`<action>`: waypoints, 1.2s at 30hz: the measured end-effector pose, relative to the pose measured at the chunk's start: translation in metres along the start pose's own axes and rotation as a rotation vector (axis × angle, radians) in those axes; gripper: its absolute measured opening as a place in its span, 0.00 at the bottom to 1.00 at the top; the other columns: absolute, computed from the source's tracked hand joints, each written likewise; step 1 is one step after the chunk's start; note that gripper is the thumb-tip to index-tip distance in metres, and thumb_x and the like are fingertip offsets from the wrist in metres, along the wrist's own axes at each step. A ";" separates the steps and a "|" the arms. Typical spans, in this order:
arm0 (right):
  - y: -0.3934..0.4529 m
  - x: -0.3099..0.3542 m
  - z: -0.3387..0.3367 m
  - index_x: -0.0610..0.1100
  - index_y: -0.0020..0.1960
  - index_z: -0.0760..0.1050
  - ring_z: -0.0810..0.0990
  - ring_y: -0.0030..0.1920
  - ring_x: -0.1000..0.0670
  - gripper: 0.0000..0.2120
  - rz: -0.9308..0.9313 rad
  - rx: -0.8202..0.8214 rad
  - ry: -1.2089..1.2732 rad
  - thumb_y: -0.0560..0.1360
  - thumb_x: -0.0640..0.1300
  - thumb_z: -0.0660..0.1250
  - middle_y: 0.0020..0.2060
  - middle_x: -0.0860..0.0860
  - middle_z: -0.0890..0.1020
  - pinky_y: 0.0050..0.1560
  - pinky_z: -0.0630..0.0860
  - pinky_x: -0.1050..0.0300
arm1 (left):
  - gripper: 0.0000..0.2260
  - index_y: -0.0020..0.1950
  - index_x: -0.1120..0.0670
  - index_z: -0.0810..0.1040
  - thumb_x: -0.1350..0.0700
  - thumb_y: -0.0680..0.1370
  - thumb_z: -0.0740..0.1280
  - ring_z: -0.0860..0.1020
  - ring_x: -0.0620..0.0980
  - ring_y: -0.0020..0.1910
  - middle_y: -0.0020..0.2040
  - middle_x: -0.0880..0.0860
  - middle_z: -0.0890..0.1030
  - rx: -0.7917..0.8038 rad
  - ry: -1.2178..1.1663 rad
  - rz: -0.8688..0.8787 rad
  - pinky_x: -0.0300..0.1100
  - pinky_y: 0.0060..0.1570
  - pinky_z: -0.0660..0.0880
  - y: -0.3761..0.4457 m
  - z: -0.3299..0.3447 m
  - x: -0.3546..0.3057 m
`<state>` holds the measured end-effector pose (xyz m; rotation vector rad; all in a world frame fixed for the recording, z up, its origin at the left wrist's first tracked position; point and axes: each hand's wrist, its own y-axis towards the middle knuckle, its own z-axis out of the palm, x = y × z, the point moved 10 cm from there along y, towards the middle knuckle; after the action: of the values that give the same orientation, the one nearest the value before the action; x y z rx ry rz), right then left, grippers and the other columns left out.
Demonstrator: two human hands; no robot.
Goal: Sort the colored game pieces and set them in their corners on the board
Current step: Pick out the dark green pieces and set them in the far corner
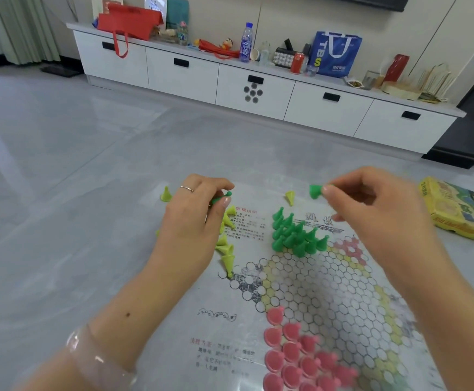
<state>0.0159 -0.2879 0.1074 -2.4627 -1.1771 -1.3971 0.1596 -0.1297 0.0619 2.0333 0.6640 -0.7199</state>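
A paper star board (309,292) lies on the grey floor. Several dark green pieces (295,232) stand upright in its far corner. Several pink pieces (295,354) fill the near corner. Several yellow-green pieces (226,244) lie tipped along the board's left edge, under and beside my left hand (199,210). That hand holds a dark green piece (221,197) between thumb and fingers. My right hand (371,198) pinches another dark green piece (315,191) above the far edge of the board. One yellow-green piece (290,197) lies near it, another (166,194) stands on the floor at left.
A yellow and green game box (456,207) lies on the floor to the right of the board. A long white cabinet (252,88) with bottles, bags and a can on top runs along the far wall. Bare grey floor spreads to the left.
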 end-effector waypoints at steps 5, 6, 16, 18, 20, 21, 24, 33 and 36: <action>-0.026 -0.040 0.032 0.49 0.41 0.76 0.81 0.33 0.58 0.07 0.067 0.192 0.067 0.74 0.38 0.66 0.33 0.53 0.83 0.34 0.77 0.67 | 0.05 0.48 0.56 0.79 0.61 0.75 0.65 0.75 0.38 0.42 0.41 0.38 0.72 0.102 0.011 0.044 0.23 0.45 0.68 -0.004 0.013 -0.007; -0.027 -0.044 0.037 0.50 0.41 0.76 0.81 0.34 0.57 0.08 0.050 0.212 0.035 0.74 0.37 0.65 0.33 0.53 0.83 0.34 0.78 0.65 | 0.04 0.48 0.56 0.79 0.60 0.75 0.65 0.76 0.39 0.42 0.40 0.38 0.73 0.119 0.024 0.050 0.23 0.45 0.68 -0.004 0.016 -0.008; -0.035 -0.037 0.072 0.46 0.54 0.69 0.78 0.35 0.48 0.06 -0.207 0.297 -0.453 0.80 0.41 0.54 0.35 0.48 0.80 0.39 0.76 0.50 | 0.05 0.45 0.50 0.77 0.54 0.74 0.63 0.72 0.35 0.40 0.39 0.41 0.75 0.152 0.091 0.067 0.23 0.41 0.65 -0.007 0.019 -0.009; -0.035 -0.037 0.073 0.46 0.54 0.68 0.77 0.35 0.48 0.07 -0.204 0.293 -0.504 0.79 0.38 0.55 0.36 0.49 0.80 0.38 0.75 0.52 | 0.06 0.45 0.50 0.77 0.53 0.73 0.62 0.71 0.36 0.40 0.39 0.42 0.75 0.156 0.088 0.065 0.23 0.41 0.65 -0.007 0.019 -0.009; -0.034 -0.037 0.074 0.46 0.55 0.69 0.75 0.33 0.49 0.07 -0.199 0.290 -0.535 0.79 0.38 0.56 0.34 0.50 0.78 0.36 0.74 0.53 | 0.06 0.45 0.51 0.78 0.53 0.73 0.62 0.71 0.37 0.40 0.39 0.42 0.76 0.154 0.082 0.066 0.24 0.41 0.65 -0.007 0.019 -0.009; -0.034 -0.037 0.074 0.46 0.55 0.69 0.73 0.32 0.50 0.07 -0.196 0.287 -0.543 0.79 0.39 0.56 0.32 0.51 0.76 0.35 0.72 0.54 | 0.06 0.45 0.51 0.78 0.53 0.73 0.62 0.71 0.38 0.40 0.39 0.43 0.76 0.153 0.078 0.065 0.25 0.41 0.65 -0.007 0.019 -0.009; -0.033 -0.036 0.076 0.46 0.55 0.70 0.70 0.30 0.51 0.07 -0.189 0.290 -0.573 0.80 0.43 0.56 0.30 0.52 0.72 0.32 0.69 0.58 | 0.06 0.46 0.51 0.78 0.53 0.74 0.62 0.71 0.38 0.40 0.39 0.43 0.76 0.147 0.074 0.070 0.26 0.41 0.65 -0.006 0.018 -0.010; -0.034 -0.036 0.076 0.46 0.56 0.70 0.75 0.35 0.49 0.08 -0.172 0.312 -0.581 0.80 0.44 0.55 0.36 0.51 0.77 0.38 0.73 0.56 | 0.07 0.46 0.51 0.78 0.53 0.74 0.61 0.72 0.40 0.41 0.40 0.44 0.76 0.151 0.074 0.063 0.27 0.40 0.66 -0.006 0.018 -0.008; -0.034 -0.036 0.077 0.46 0.55 0.70 0.73 0.33 0.51 0.07 -0.185 0.310 -0.579 0.79 0.43 0.55 0.34 0.52 0.76 0.35 0.71 0.58 | 0.07 0.46 0.51 0.78 0.53 0.74 0.61 0.72 0.40 0.41 0.41 0.45 0.77 0.151 0.070 0.062 0.28 0.40 0.66 -0.006 0.018 -0.008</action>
<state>0.0373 -0.2537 0.0256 -2.6422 -1.6081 -0.4574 0.1454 -0.1437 0.0560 2.2165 0.5986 -0.6829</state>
